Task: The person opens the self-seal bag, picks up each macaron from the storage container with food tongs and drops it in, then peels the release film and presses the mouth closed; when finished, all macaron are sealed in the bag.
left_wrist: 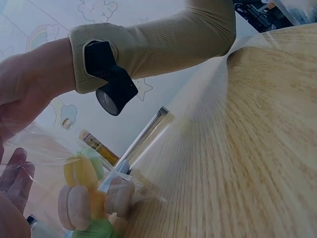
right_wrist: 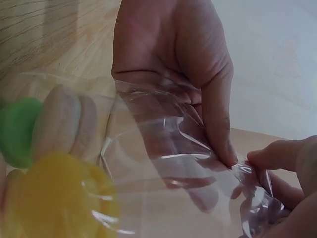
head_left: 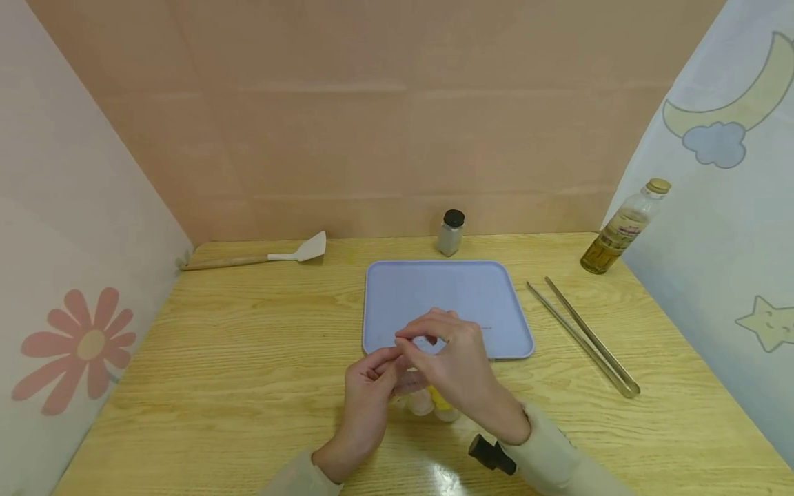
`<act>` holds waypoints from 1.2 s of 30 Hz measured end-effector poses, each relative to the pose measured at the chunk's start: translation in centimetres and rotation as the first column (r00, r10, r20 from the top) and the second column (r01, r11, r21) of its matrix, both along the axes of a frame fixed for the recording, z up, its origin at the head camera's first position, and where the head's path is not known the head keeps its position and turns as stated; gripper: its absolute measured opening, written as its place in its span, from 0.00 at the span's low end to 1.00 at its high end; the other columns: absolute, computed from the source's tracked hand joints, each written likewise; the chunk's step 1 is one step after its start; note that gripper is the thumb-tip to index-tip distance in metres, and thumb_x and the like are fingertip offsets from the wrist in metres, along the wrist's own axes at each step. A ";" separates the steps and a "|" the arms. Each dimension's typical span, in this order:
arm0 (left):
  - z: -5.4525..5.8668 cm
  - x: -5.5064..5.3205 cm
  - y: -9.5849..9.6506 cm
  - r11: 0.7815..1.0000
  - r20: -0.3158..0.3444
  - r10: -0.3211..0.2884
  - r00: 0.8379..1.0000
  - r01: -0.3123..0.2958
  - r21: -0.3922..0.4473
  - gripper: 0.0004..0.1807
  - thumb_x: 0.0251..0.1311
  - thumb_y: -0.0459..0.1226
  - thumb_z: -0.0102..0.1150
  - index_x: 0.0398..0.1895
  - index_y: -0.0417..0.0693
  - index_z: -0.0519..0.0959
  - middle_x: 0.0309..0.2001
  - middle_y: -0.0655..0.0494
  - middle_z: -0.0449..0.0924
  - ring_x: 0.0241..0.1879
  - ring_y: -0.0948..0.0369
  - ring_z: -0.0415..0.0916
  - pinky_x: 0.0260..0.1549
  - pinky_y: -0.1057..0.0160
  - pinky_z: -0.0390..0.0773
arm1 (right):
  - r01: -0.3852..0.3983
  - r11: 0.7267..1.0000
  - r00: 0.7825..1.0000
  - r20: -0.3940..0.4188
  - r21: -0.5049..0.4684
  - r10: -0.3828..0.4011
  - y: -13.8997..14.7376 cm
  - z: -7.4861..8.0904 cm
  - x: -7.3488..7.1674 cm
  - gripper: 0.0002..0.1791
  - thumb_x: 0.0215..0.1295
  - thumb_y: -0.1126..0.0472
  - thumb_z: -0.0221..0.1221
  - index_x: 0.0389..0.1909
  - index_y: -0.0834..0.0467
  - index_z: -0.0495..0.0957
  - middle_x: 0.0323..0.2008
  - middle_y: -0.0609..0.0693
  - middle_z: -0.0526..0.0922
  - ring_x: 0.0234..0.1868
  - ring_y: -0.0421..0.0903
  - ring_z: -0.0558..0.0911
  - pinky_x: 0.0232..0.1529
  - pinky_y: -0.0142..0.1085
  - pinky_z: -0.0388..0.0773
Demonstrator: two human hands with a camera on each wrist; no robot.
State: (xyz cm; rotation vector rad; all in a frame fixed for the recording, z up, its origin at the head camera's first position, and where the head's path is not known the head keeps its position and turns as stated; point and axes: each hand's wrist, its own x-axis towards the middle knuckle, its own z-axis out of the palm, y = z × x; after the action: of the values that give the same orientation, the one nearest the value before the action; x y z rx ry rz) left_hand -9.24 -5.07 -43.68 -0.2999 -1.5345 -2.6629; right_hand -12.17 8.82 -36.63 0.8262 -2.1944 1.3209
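A clear plastic bag [right_wrist: 163, 153] of macarons is between the two hands, over the table's front part. Through its film show a yellow macaron [right_wrist: 59, 193], a green macaron [right_wrist: 20, 129] and a pale pink macaron [right_wrist: 57, 119]. My left hand [head_left: 366, 403] pinches the bag's gathered top between thumb and fingers. Meeting it from the other side, my right hand [head_left: 455, 362] pinches the film with thumb and forefinger close to the left fingertips. In the head view the hands cover much of the bag, whose macarons appear below the fingers.
A pale blue tray [head_left: 434, 293] lies just beyond the hands. Behind it stands a small black-capped jar [head_left: 449, 240]. Metal tongs [head_left: 589, 341] lie to the right, near a bottle [head_left: 617, 238] of amber liquid. At the back left lies a wooden-handled spatula [head_left: 248, 260].
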 end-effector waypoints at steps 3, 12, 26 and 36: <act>0.0 -0.1 0.0 1.000 -0.006 -0.003 1.000 0.003 -0.003 0.08 0.70 0.29 0.58 0.44 0.44 0.86 0.37 0.51 0.88 0.36 0.55 0.88 0.40 0.55 0.85 | 0.007 1.000 1.000 -0.020 -0.018 -0.008 -0.1 -0.1 0.0 0.09 0.56 0.72 0.71 0.28 0.54 0.88 0.30 0.37 0.86 0.27 0.39 0.74 0.35 0.39 0.68; 0.5 -0.3 -0.1 0.999 -0.048 -0.012 0.999 0.009 -0.052 0.13 0.71 0.28 0.57 0.48 0.20 0.78 0.38 0.50 0.88 0.37 0.54 0.87 0.41 0.51 0.84 | -0.024 0.988 0.997 -0.080 -0.151 0.012 -0.6 -0.6 -0.1 0.08 0.58 0.74 0.69 0.29 0.56 0.87 0.29 0.44 0.86 0.28 0.42 0.75 0.37 0.37 0.66; 0.9 -0.2 -0.3 0.997 -0.062 -0.016 0.998 0.011 -0.082 0.14 0.70 0.27 0.57 0.47 0.17 0.77 0.38 0.51 0.88 0.38 0.53 0.87 0.41 0.50 0.84 | -0.039 0.951 0.999 -0.036 -0.307 0.030 -1.3 -1.2 -0.1 0.09 0.61 0.76 0.66 0.30 0.59 0.85 0.28 0.48 0.85 0.30 0.45 0.73 0.37 0.35 0.68; 0.8 -0.1 -0.3 0.995 -0.093 -0.015 0.996 0.005 -0.103 0.12 0.70 0.27 0.57 0.45 0.20 0.79 0.41 0.48 0.88 0.39 0.51 0.87 0.43 0.52 0.84 | -0.056 0.923 0.994 0.066 -0.382 0.087 -1.1 -1.0 0.1 0.09 0.65 0.75 0.64 0.32 0.57 0.84 0.28 0.54 0.82 0.32 0.46 0.72 0.37 0.33 0.71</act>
State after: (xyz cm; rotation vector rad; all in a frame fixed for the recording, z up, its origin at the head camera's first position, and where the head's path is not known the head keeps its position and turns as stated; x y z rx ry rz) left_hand -9.29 -5.39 -42.86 -0.4325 -1.6486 -2.5419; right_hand -12.08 7.69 -37.68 0.7150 -1.8858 1.7715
